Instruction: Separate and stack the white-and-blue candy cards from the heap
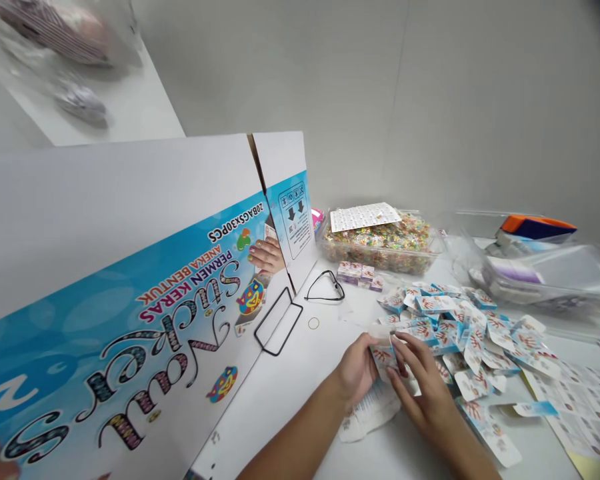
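Between my two hands is a small blue-and-white printed box [384, 357] with a hand picture on it. My left hand [356, 372] pinches its left side, the thumb near the top edge. The fingers of my right hand [420, 373] close on its right side and lower front. A torn, crumpled piece of white paper [370, 417] lies on the table below my hands. Just to the right is a heap of similar small boxes [460, 320], several with flaps standing up.
A large printed carton [130, 287] stands upside down on the left. Glasses [327, 287], a rubber band [313, 323] and small purple boxes [357, 273] lie beyond my hands. A plastic bin [380, 250] of colourful packets bears a sheet [365, 217]. Clear containers [550, 273] stand right; printed sheets [580, 407] lie nearer.
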`<state>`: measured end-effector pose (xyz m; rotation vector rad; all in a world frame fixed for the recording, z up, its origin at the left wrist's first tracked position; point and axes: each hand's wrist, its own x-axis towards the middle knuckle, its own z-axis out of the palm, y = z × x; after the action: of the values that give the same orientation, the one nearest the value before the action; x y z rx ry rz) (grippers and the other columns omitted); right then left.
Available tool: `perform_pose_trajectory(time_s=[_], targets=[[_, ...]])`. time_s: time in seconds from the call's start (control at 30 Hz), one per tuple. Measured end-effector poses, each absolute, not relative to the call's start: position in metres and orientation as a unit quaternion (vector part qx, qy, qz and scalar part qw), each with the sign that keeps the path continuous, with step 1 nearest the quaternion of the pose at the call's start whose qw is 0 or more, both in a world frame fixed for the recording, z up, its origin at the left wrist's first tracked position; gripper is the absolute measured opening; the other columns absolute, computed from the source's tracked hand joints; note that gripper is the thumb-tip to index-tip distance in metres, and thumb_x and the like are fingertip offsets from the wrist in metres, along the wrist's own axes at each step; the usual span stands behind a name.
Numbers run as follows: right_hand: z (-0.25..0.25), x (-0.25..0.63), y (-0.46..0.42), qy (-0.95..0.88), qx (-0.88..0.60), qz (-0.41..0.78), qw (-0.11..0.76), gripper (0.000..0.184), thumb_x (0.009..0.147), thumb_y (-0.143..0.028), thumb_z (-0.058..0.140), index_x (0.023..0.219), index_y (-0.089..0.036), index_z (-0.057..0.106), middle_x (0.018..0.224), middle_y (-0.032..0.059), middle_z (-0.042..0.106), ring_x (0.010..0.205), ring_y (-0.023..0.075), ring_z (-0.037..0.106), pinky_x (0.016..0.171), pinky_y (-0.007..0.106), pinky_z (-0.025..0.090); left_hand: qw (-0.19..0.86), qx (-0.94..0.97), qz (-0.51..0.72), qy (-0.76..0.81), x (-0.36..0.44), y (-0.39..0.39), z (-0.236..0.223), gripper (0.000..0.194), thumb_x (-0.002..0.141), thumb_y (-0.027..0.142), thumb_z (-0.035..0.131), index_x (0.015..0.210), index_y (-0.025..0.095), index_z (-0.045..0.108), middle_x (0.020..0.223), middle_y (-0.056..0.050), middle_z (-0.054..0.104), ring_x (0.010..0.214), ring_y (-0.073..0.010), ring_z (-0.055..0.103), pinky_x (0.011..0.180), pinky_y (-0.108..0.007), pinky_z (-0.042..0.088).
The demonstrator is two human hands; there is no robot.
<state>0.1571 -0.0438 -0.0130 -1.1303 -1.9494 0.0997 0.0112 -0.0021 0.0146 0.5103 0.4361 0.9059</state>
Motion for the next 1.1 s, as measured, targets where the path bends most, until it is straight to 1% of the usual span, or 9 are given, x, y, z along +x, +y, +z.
perform_pose_trajectory(time_s=[0.2,0.37,0.47,0.6,0.8,0.93,1.03,1.07,1.1], targets=[[-0.021,0.149,-0.044,-0.807,-0.445,-0.034,0.386,0.069,0.093,-0.022,0.056,0.154,-0.028,0.025,0.141,0.0185,0.042,0.125,0.0356,0.049,0.094,0.056,0.053,0.828,0.251,0.399,0.303,0.007,-0.001,0.013,0.034,0.069,0.036,0.049,0.083,0.01,0.067,0.066,-0.008,0.066,0.056,-0.0185,0.058,0.059,-0.031,0.048],[-0.024,0.147,-0.048,-0.79,-0.461,-0.019,0.404,0.061,0.093,-0.022,0.056,0.15,-0.029,0.036,0.139,0.0162,0.044,0.12,0.0337,0.052,0.092,0.053,0.054,0.828,0.259,0.379,0.322,0.008,-0.001,0.011,0.035,0.074,0.039,0.046,0.081,0.011,0.065,0.063,-0.006,0.064,0.053,-0.0174,0.056,0.054,-0.029,0.045],[-0.02,0.149,-0.048,-0.77,-0.474,0.054,0.423,0.046,0.093,-0.027,0.056,0.138,-0.028,0.049,0.143,0.0137,0.042,0.125,0.0327,0.05,0.096,0.051,0.053,0.83,0.24,0.389,0.32,0.011,-0.001,0.007,0.035,0.071,0.035,0.049,0.087,0.009,0.066,0.067,-0.006,0.065,0.057,-0.0163,0.058,0.058,-0.026,0.045],[-0.013,0.153,-0.046,-0.763,-0.476,0.106,0.425,0.033,0.093,-0.032,0.056,0.126,-0.03,0.057,0.144,0.0101,0.044,0.133,0.0332,0.044,0.104,0.056,0.044,0.831,0.219,0.397,0.323,0.012,-0.002,0.003,0.032,0.069,0.031,0.053,0.09,0.01,0.065,0.072,-0.005,0.065,0.059,-0.0138,0.055,0.061,-0.025,0.044],[-0.007,0.155,-0.045,-0.755,-0.475,0.134,0.433,0.008,0.092,-0.032,0.058,0.094,-0.026,0.064,0.134,0.0075,0.054,0.126,0.0298,0.048,0.1,0.048,0.047,0.817,0.259,0.394,0.333,0.014,-0.002,-0.003,0.024,0.076,0.034,0.055,0.086,0.014,0.062,0.067,-0.002,0.062,0.06,-0.0158,0.057,0.061,-0.026,0.042],[-0.004,0.154,-0.044,-0.743,-0.476,0.147,0.448,0.017,0.092,-0.031,0.058,0.078,-0.023,0.06,0.124,0.0075,0.062,0.117,0.0275,0.055,0.097,0.044,0.048,0.811,0.283,0.39,0.332,0.015,-0.004,-0.007,0.017,0.075,0.03,0.057,0.082,0.015,0.06,0.064,0.0,0.059,0.06,-0.0143,0.055,0.063,-0.025,0.042],[-0.008,0.153,-0.043,-0.734,-0.468,0.138,0.472,0.01,0.093,-0.028,0.058,0.086,-0.024,0.063,0.111,0.007,0.068,0.105,0.0243,0.063,0.091,0.039,0.051,0.82,0.29,0.379,0.317,0.015,-0.004,-0.007,0.021,0.08,0.034,0.056,0.084,0.014,0.061,0.066,0.0,0.06,0.058,-0.0132,0.055,0.063,-0.025,0.043],[-0.01,0.153,-0.042,-0.72,-0.477,0.125,0.489,0.008,0.093,-0.028,0.058,0.095,-0.024,0.065,0.108,0.0071,0.069,0.102,0.0236,0.065,0.088,0.037,0.053,0.829,0.296,0.363,0.306,0.015,-0.004,-0.006,0.026,0.082,0.038,0.055,0.086,0.014,0.062,0.066,-0.001,0.061,0.056,-0.0137,0.055,0.062,-0.026,0.044],[-0.012,0.153,-0.042,-0.702,-0.49,0.11,0.505,0.016,0.092,-0.028,0.06,0.107,-0.024,0.063,0.107,0.0074,0.07,0.099,0.0231,0.066,0.085,0.036,0.054,0.839,0.305,0.345,0.291,0.015,-0.005,-0.005,0.032,0.084,0.043,0.053,0.09,0.013,0.063,0.067,-0.002,0.062,0.056,-0.0146,0.056,0.06,-0.027,0.044]])
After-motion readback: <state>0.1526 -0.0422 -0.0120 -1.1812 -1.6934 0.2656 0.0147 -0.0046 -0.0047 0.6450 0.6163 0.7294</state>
